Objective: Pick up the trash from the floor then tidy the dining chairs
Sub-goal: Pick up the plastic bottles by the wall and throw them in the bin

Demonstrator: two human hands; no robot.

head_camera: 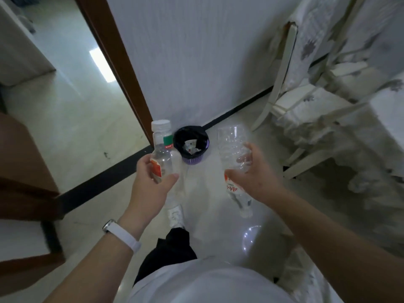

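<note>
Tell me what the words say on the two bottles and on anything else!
No text is readable.
Capped clear plastic bottle, left hand: white print on a red strip, too small.
Upside-down clear plastic bottle, right hand: red characters on the label, too blurred.
Black-lined purple bin: scraps, no legible print.

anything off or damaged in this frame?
Yes. The dining chair has a chipped, ragged top corner showing brown under the white finish. The right hand holds its bottle upside down, neck pointing down. There's a small dark mark on the floor tiles near the door frame.
</note>
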